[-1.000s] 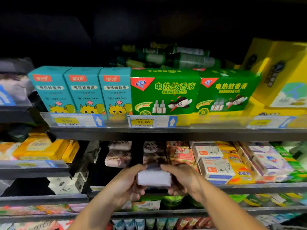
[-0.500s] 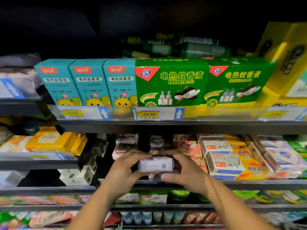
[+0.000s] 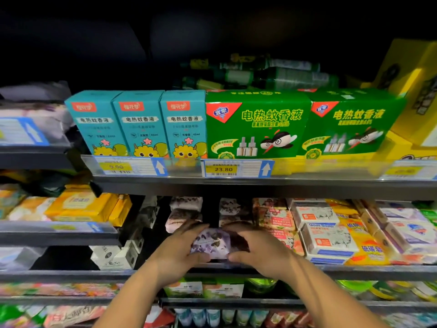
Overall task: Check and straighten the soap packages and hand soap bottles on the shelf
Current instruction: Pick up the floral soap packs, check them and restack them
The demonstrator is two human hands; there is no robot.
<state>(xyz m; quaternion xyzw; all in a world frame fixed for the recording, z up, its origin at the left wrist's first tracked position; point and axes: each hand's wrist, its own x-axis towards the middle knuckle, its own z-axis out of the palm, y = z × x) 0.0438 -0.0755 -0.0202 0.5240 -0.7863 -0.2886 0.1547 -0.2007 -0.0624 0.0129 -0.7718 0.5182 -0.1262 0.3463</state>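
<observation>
Soap package, soft lavender-and-white printed wrap [image 3: 211, 243], held between both hands at the front of the dark grey metal middle shelf [image 3: 354, 272], printed face toward camera. Cannot tell whether its underside touches the shelf lip.

Left hand [image 3: 179, 252]: fingers curled over the package's upper left corner, thumb tucked beneath the lower edge. Firm hold on the left end.

Right hand [image 3: 262, 250]: fingers bent over the upper right corner, thumb along the bottom right. Grips the right end. The two thumbs lie close together under the package.

Behind the held package: similar wrapped soap packs [image 3: 185, 217], purple-patterned, stacked in two columns with a dark gap between them. Detail blurred.

Right of the hands, same shelf: white rectangular Goat Soap boxes [image 3: 328, 240] with blue bands, stacked; just beside them, yellow plastic soap packs [image 3: 369, 247].

Shelf above: three teal cardboard cartons [image 3: 139, 124] upright side by side, then two wide green cardboard cartons [image 3: 257, 124]. Yellow-and-white price tag [image 3: 223, 169] reading 23.80 sits in the clear rail below the first green carton.
</observation>
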